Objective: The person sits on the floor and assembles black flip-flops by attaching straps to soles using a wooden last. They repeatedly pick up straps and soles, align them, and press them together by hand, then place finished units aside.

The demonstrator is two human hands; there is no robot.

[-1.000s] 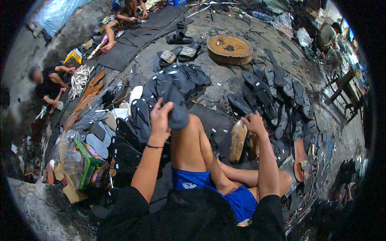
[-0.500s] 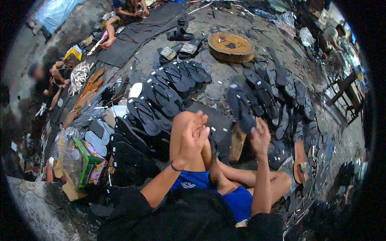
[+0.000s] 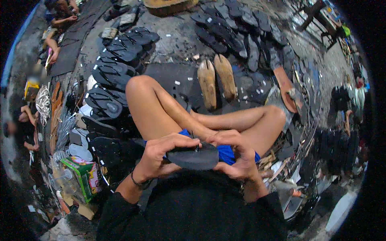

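A black flip-flop [image 3: 192, 157] is held up close over my lap, its flat dark sole facing up. My left hand [image 3: 163, 154] grips one end, with the thumb along the near top edge. Around the other end curl the fingers and thumb of my right hand [image 3: 240, 154]. A thin dark strap piece shows by the left fingertips; the rest of the straps is hidden. Past my crossed legs, two wooden shoe lasts [image 3: 207, 85] lie side by side on a dark mat [image 3: 169, 76].
Rows of black flip-flops [image 3: 114, 74] curve along my left. More black sandals [image 3: 219, 30] lie ahead to the right, near a round wooden block [image 3: 171, 7]. A green box [image 3: 82, 176] stands at my left. Scraps litter my right. Other people's arms [image 3: 52, 46] show at far left.
My hands, empty and apart before, have come together over my lap and now hold the flip-flop. The view has tilted down and shifted right; both wooden lasts are now fully seen.
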